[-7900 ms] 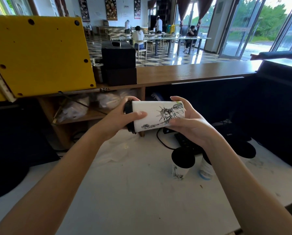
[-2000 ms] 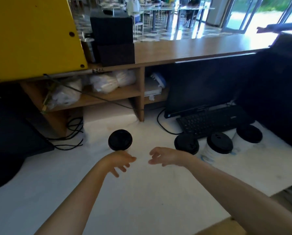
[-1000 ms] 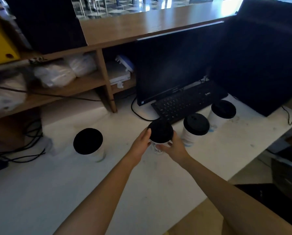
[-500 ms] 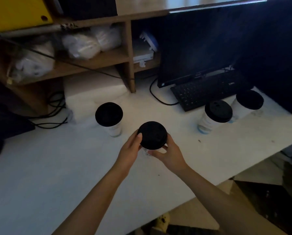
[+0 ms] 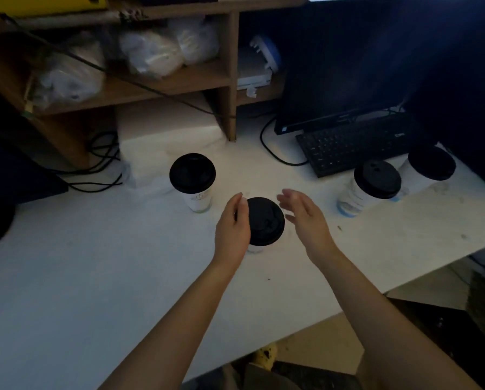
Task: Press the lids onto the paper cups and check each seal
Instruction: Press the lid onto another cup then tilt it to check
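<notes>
Near the middle of the white counter [image 5: 100,277] stands a paper cup [image 5: 254,249], upright, with a black lid [image 5: 266,220] sitting level on top of it; from this high angle only a sliver of the white wall shows under the lid. The left grip [image 5: 232,229] is alongside the lid's left edge, fingers nearly straight and palm turned toward it, holding nothing. It overlaps the rim from this angle, and whether it actually touches cannot be told. The right grip [image 5: 306,218] is spread loose just off the lid's right side, with a narrow gap between them, and it too holds nothing.

Just behind and to the left is a second lidded cup [image 5: 199,199], upright. Well off to the right, two more lidded cups stand close together near the counter's edge: a nearer one with blue print [image 5: 349,199] and a farther one [image 5: 432,164].

Behind those lies a black keyboard [image 5: 356,144] under a dark monitor [image 5: 348,66]. A wooden shelf [image 5: 162,85] at the back holds plastic-wrapped bundles [image 5: 151,52], and black cables [image 5: 100,156] trail across the counter below it.
</notes>
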`<state>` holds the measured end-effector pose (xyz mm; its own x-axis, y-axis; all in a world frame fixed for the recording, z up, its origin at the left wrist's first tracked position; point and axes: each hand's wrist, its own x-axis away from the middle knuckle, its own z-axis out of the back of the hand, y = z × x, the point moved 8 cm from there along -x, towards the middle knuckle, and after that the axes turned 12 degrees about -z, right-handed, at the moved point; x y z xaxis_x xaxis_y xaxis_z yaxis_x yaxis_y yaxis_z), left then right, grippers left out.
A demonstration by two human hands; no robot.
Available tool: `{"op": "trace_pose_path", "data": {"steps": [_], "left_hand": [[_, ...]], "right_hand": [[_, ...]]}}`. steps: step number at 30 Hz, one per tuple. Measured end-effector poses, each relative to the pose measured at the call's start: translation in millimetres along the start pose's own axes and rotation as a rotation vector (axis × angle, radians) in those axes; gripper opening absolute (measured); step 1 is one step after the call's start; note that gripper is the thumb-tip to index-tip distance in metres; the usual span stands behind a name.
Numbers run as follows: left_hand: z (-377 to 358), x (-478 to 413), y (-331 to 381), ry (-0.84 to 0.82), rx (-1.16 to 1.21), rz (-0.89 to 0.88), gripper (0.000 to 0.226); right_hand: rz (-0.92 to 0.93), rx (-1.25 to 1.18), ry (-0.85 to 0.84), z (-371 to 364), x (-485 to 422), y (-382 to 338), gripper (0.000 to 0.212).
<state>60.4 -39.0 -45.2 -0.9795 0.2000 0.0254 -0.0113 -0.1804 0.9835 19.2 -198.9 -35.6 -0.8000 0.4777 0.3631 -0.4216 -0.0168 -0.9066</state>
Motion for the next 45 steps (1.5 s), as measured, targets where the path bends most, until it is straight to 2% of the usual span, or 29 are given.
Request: {"op": "trace_pose_path", "data": {"steps": [4, 8, 14, 19, 23, 27, 31, 33, 35, 38, 42, 45], "left_hand": [[-10, 1, 2, 0.046, -0.061, -0.062, 0.036], [-10, -1, -3, 0.066, -0.044, -0.084, 0.034], [-10, -2, -3, 0.082, -0.048, -0.105, 0.032], [-14, -12, 0, -0.092, -0.006, -0.086, 0.042], [-16, -30, 3, -0.206, -0.137, -0.13, 0.045], [-3, -52, 21, -0.091, -0.342, -0.296, 0.04], [-12, -70, 46, -0.186, -0.709, -0.475, 0.044], [-14, -74, 55, -0.201, -0.745, -0.507, 0.046], [-7, -76, 58, -0.158, -0.658, -0.455, 0.045], [1, -60, 51, -0.065, -0.451, -0.34, 0.043], [-10, -21, 30, -0.017, -0.387, -0.257, 0.038], [-20, -11, 16, -0.016, -0.382, -0.188, 0.04]], "right_hand": [[0.106, 0.255, -0.158, -39, 4, -19, 0.026], [0.094, 0.146, -0.181, -40, 1, -11, 0.025], [0.093, 0.112, -0.184, -41, 0, -13, 0.022], [-0.016, 0.057, -0.118, -36, 5, -8, 0.032], [-0.078, 0.013, -0.099, -24, 13, -1, 0.028], [-0.113, 0.048, -0.037, -11, 27, 14, 0.024], [-0.127, 0.161, -0.014, -9, 39, 25, 0.023], [-0.144, 0.199, -0.011, -7, 39, 25, 0.029], [-0.158, 0.208, 0.013, -3, 34, 17, 0.038], [-0.097, 0.234, 0.053, 1, 15, -7, 0.039], [-0.013, 0.355, -0.126, -32, -4, -17, 0.037], [0.054, 0.282, -0.156, -41, -6, -13, 0.03]]}}
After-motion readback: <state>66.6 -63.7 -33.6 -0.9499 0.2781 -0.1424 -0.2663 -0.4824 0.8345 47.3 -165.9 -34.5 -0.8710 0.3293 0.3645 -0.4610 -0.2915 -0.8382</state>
